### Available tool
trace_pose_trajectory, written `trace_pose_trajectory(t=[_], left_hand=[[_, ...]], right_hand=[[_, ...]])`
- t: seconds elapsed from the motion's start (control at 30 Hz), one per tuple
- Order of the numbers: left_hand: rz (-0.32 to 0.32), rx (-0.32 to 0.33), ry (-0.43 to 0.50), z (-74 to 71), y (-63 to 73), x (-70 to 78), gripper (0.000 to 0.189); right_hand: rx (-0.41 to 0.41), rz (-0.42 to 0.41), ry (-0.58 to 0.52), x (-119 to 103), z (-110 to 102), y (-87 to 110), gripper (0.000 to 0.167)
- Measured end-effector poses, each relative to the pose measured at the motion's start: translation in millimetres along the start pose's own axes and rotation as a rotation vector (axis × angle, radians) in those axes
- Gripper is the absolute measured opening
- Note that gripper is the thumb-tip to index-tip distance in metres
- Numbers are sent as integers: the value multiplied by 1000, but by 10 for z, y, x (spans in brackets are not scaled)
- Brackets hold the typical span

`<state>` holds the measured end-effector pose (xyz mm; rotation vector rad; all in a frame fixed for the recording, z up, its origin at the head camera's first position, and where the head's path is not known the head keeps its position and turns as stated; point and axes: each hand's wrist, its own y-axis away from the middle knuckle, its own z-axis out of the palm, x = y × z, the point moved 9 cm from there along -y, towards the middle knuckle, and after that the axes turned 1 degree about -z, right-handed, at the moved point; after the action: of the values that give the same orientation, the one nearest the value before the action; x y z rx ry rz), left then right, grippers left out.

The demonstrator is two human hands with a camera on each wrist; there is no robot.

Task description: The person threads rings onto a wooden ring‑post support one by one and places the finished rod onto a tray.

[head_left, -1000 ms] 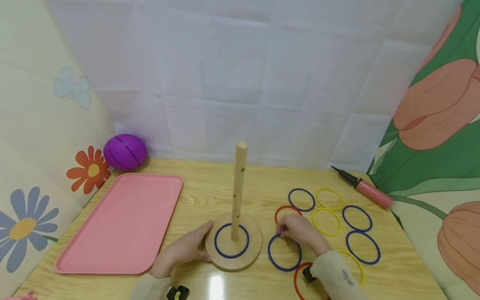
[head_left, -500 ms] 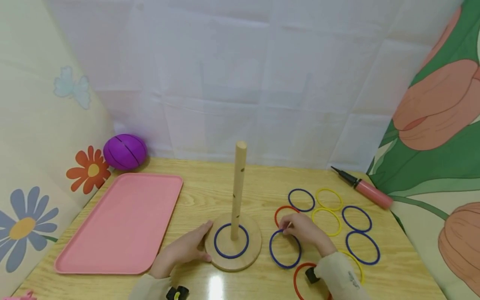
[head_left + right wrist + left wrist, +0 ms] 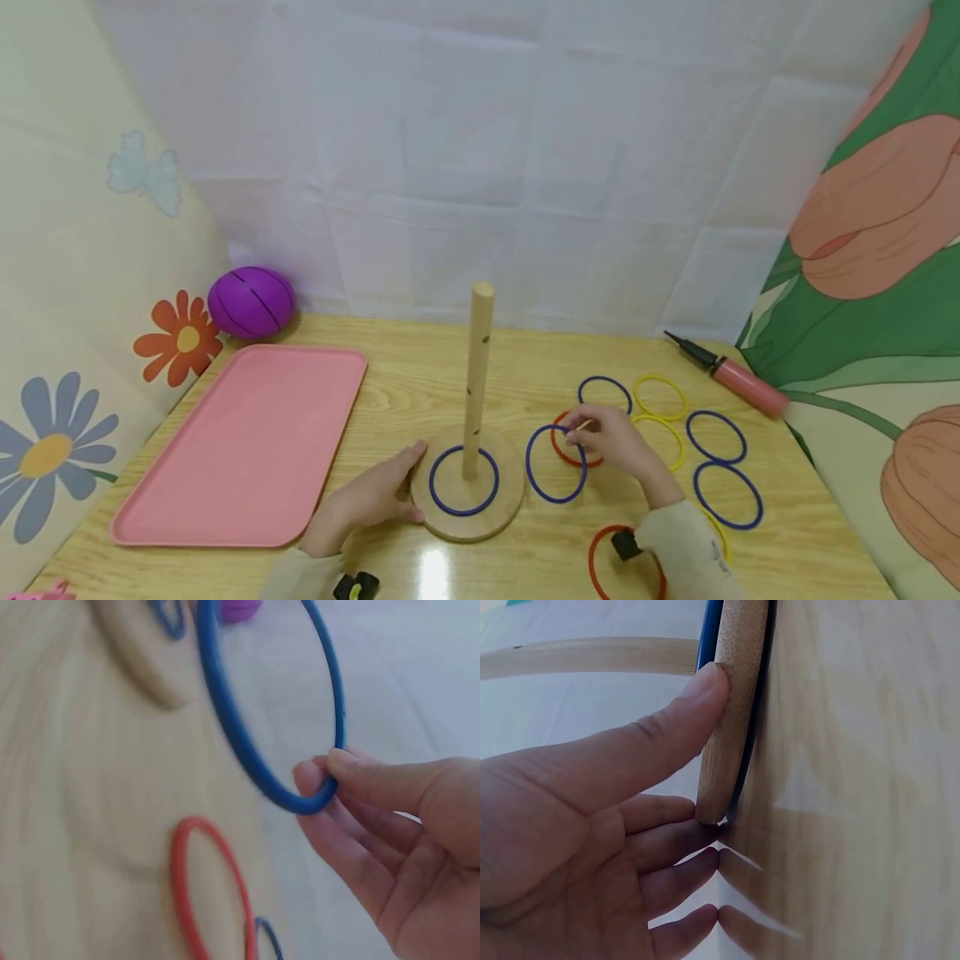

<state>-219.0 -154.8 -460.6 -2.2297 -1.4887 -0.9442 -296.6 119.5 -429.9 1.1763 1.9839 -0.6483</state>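
My right hand (image 3: 611, 437) pinches a blue ring (image 3: 240, 750) between thumb and fingertips. The ring is raised off the table and tilted, just right of a round wooden base (image 3: 510, 479). From that base rises a tall wooden peg (image 3: 477, 375). Another blue ring (image 3: 462, 514) lies on the base around the foot of the peg. With thumb and fingers spread, my left hand (image 3: 367, 504) touches the base's left edge; in the left wrist view the thumb (image 3: 705, 686) presses on its rim and the fingertips meet the table. Below the held ring lies a red ring (image 3: 178, 877).
More blue, yellow and red rings lie on the right, among them a blue ring (image 3: 760, 504) and a red ring (image 3: 592, 567). A pink tray (image 3: 247, 450) is at left, a purple ball (image 3: 251, 302) behind it. A pink pump (image 3: 746, 387) lies far right.
My right hand has lifted the blue ring from the table and moved it up and slightly left, over the red ring's edge. The left hand stays at the base.
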Motion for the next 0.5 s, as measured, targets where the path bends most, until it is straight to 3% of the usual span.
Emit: trace_pose_trajectory(t=[0.3,0.5], left_hand=[[-17,16,-24,1,-5,-18,98],[-33,26,-30,0,-3,-39,98]], right_hand=[[227,145,-343,-211,-325,-7,26],[343,142,-525,-501,-521,-22,25]])
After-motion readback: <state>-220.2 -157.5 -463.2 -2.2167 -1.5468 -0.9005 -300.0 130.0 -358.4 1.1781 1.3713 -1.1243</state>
